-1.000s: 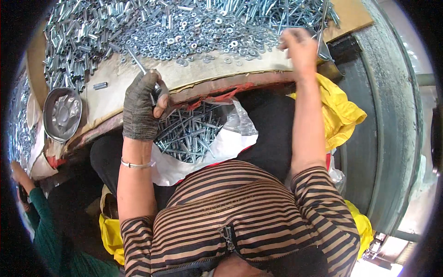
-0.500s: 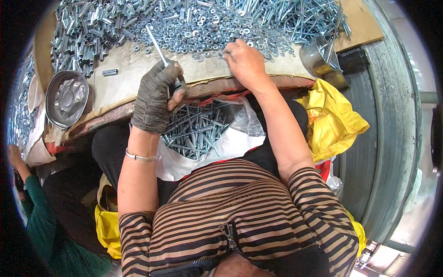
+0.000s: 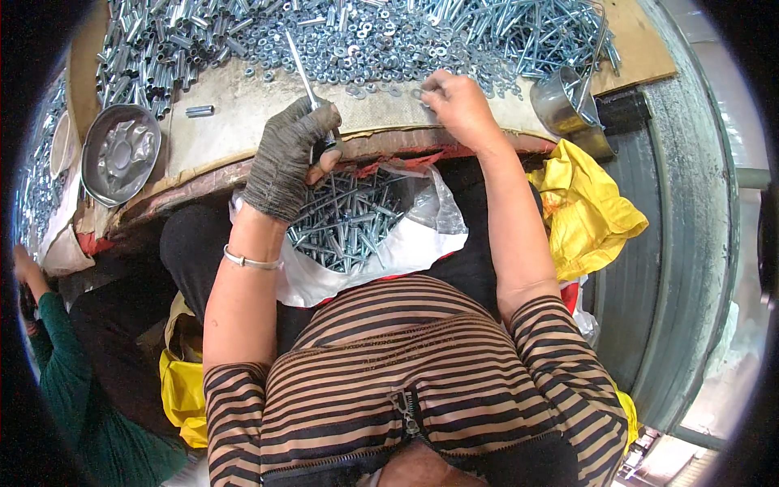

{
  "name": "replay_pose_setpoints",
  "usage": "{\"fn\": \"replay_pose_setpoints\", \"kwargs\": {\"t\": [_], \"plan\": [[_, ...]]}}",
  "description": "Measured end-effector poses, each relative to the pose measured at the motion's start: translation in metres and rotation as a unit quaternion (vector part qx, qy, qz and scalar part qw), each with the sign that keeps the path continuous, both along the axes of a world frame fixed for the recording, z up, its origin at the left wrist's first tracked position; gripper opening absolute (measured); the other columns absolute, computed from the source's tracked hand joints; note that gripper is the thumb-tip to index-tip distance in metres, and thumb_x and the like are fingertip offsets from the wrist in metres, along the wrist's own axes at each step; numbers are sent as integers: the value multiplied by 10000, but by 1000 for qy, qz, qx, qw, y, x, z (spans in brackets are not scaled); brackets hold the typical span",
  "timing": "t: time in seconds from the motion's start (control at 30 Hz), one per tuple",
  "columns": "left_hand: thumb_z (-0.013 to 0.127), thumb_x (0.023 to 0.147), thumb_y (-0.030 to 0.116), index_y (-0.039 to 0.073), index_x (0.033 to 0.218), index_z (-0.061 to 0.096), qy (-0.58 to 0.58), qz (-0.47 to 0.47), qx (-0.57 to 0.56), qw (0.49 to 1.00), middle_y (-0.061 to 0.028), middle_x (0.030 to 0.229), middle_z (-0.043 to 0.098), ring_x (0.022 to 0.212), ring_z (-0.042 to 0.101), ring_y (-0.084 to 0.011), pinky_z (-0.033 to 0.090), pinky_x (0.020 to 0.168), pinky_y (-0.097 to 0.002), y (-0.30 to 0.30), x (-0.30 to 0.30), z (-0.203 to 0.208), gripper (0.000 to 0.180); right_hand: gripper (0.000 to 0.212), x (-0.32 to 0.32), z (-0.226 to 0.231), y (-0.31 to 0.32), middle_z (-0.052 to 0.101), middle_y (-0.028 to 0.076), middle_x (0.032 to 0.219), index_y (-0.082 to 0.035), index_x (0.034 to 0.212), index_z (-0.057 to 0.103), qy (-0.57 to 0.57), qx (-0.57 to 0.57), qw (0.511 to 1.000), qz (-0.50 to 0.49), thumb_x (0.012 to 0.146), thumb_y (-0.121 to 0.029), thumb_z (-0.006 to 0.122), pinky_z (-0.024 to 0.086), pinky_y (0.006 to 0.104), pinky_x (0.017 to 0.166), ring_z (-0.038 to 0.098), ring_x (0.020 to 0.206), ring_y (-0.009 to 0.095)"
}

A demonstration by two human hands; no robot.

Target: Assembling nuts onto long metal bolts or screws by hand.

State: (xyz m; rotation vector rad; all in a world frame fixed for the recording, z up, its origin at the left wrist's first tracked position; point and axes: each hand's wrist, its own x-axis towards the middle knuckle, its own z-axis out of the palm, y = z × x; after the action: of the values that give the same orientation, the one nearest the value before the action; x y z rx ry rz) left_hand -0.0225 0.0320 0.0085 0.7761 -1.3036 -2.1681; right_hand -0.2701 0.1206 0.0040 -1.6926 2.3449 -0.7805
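"Two hands to enter first. Left hand [image 3: 288,158]?"

"Grey fingerless glove [image 3: 272,183], centre-left of frame; fingers closed around one slender metal rod [image 3: 301,69], which is tilted, its free end toward upper left."

"Right hand [image 3: 462,109]?"

"Bare, upper right of centre, fingers bent, tips near the front fringe of the loose washers [image 3: 349,61]. Whether a washer is pinched there, I cannot tell."

"Stock on the worktop [image 3: 243,101]?"

"Three heaps, adjoining: short metal tubes [image 3: 150,49], upper left; washers, top centre; long thin rods [image 3: 527,32], upper right. One single tube [image 3: 200,111], lying apart, left of the glove."

"Vessels?"

"One metal dish [image 3: 104,193], left; one metal cup [image 3: 552,105], right, tilted, with rods standing in it."

"Bags?"

"One white bag [image 3: 414,247], centre, open on the lap, containing many metal pieces [image 3: 349,231]; one yellow bag [image 3: 588,215], right."

"Other persons?"

"One co-worker's hand [image 3: 28,268], far left edge."
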Motion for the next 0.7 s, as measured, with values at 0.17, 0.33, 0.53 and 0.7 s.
{"fn": "replay_pose_setpoints", "kwargs": {"t": [0.17, 0.33, 0.53, 0.7], "plan": [[575, 885, 309, 48, 801, 525, 16, -3, -106, 994, -15, 526, 470, 361, 345, -49, 239, 353, -195, -1, 0, -9, 279, 98, -6, 0, 5, 625, 34, 718, -10, 862, 655, -45, -44, 997, -33, 810, -72, 599, 446, 263, 529, 546, 579, 80], [567, 890, 332, 56, 796, 520, 28, -8, -144, 989, -6, 526, 466, 374, 340, -45, 229, 359, -196, -3, -2, -19, 295, 142, 14, -14, -13, 639, 139, 775, -28, 882, 655, 105, -81, 991, -10, 803, -141, 620, 485, 383, 666, 624, 732, 291], [591, 867, 252, 46, 810, 545, 28, -14, -68, 997, -4, 520, 478, 364, 379, -47, 263, 348, -188, -3, 3, -10, 219, 218, 28, 9, -21, 639, 206, 858, -11, 861, 586, 176, 122, 973, -84, 817, -223, 615, 478, 470, 715, 615, 837, 379], [569, 866, 254, 49, 849, 560, -76, -55, -106, 990, -73, 553, 562, 414, 513, -149, 376, 392, -272, -5, 2, -3, 206, 278, 26, 3, -22, 631, 229, 833, 8, 906, 540, 212, 118, 970, -25, 820, -247, 612, 469, 486, 711, 609, 794, 408]]}}
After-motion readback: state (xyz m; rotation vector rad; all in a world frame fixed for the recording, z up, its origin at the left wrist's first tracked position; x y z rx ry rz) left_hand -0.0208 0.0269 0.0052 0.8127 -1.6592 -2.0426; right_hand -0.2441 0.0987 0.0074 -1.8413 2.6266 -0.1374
